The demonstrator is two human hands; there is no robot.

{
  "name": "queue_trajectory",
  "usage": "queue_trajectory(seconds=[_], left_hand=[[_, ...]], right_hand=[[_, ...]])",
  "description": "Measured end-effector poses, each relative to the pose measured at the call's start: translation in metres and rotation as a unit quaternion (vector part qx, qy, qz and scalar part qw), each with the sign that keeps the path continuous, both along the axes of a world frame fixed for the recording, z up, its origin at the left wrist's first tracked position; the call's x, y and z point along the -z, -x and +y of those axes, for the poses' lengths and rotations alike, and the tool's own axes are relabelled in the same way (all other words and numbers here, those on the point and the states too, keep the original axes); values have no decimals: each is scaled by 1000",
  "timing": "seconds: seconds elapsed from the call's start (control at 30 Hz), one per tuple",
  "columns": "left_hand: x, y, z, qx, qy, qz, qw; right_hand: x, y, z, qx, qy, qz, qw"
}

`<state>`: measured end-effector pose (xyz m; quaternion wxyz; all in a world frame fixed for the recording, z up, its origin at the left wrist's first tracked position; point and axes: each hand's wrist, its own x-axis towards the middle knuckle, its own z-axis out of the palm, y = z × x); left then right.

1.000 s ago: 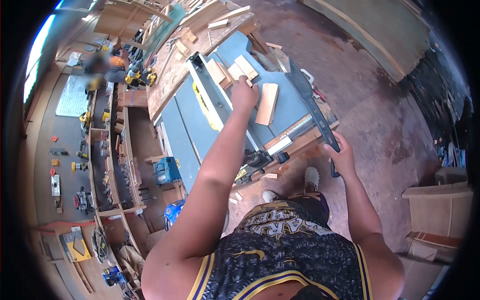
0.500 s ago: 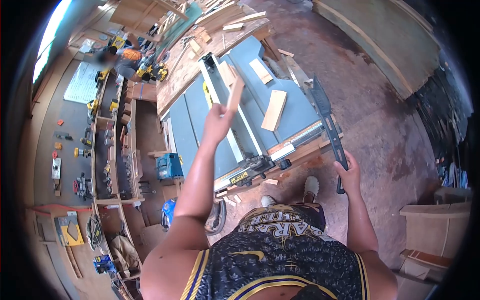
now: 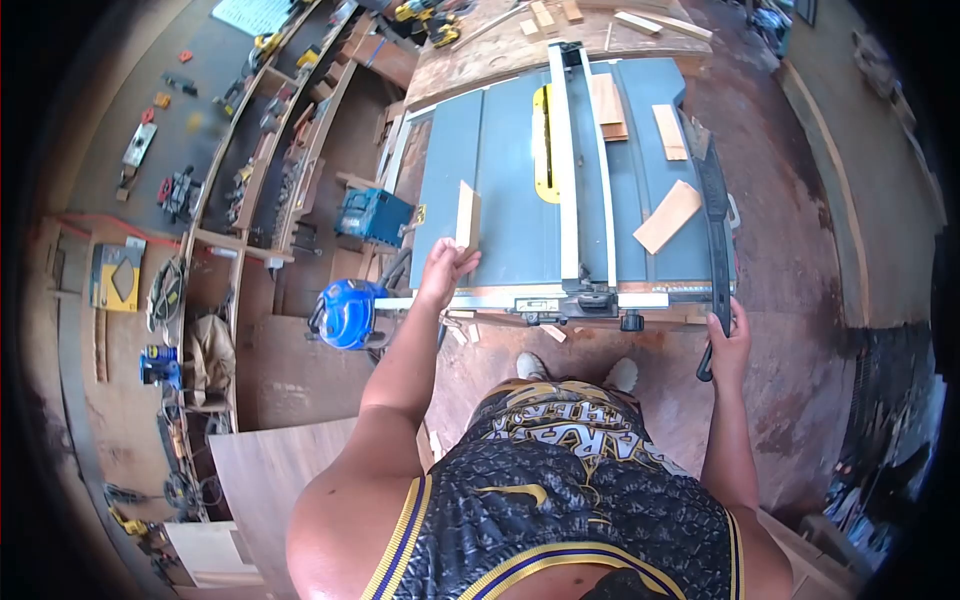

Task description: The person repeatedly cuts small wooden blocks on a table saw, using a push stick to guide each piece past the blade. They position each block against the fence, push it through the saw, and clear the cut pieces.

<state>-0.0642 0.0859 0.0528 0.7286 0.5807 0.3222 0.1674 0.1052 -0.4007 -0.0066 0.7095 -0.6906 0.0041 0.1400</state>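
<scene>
My left hand (image 3: pixel 447 270) is closed on a short wooden board (image 3: pixel 467 212), held tilted up over the front left part of the table saw (image 3: pixel 445 150). My right hand (image 3: pixel 730 335) grips the handle of a long black push stick (image 3: pixel 716 225), which lies along the saw's right edge, apart from the boards. To the right of the board in my left hand is the yellow blade insert (image 3: pixel 543 165), beside the long rip fence (image 3: pixel 566 190). Beyond the fence are stacked wood pieces (image 3: pixel 607 98), a loose block (image 3: pixel 669 132) and an angled block (image 3: pixel 667 217).
Behind the saw, a wooden workbench (image 3: pixel 480 70) carries offcuts. At left stand a blue shop vacuum (image 3: pixel 348 315), a teal tool case (image 3: pixel 374 216) and shelves (image 3: pixel 240 190) of tools. Small scraps (image 3: pixel 553 333) lie on the floor by my feet.
My left hand has carried the board from over the fence to the saw's left side. The view has turned, and the co-worker seen before is out of sight. My right hand keeps the push stick.
</scene>
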Motion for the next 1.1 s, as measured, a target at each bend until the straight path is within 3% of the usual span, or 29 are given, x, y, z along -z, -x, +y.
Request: queue_trajectory(seconds=[0.1, 0.13, 0.17, 0.23, 0.33, 0.43, 0.5, 0.63, 0.7, 0.8, 0.93, 1.03, 1.1], left_hand=[[12, 1, 10, -1, -61, 42, 997], [4, -1, 6, -14, -270, 175, 947], [1, -4, 4, -24, -466, 291, 835], [5, -9, 12, 29, -537, 399, 742], [-15, -34, -13, -35, -661, 278, 696], [-63, -127, -65, 45, -690, 55, 721], [-85, -203, -106, 103, -689, 11, 718], [-61, -344, -126, 138, -693, 153, 691], [-46, -389, -119, 194, -661, 282, 667], [-7, -429, -94, 227, -715, 373, 546], [-18, -441, -75, 286, -686, 377, 553], [-53, -421, -85, 335, -448, 246, 792], [-58, -418, -78, 313, -409, 263, 816]], right_hand=[[-7, -4, 6, 1, 13, 5, 1000], [-11, -4, 6, 5, 18, 9, 1000], [-13, -4, 6, 21, 23, 9, 999], [-15, -3, 7, 19, 9, 6, 1000], [-17, 3, 2, 36, 5, 5, 999], [-12, 14, -4, 61, -13, 18, 998], [-7, 20, -5, 64, -47, 31, 996], [-12, 35, -9, 90, -64, 50, 993], [-13, 45, -14, 104, -80, 65, 989], [-1, 64, -17, 108, -109, 82, 985], [5, 72, -24, 85, -139, 101, 981], [2, 63, -30, 68, -132, 96, 984], [9, 54, -30, 57, -103, 19, 993]])
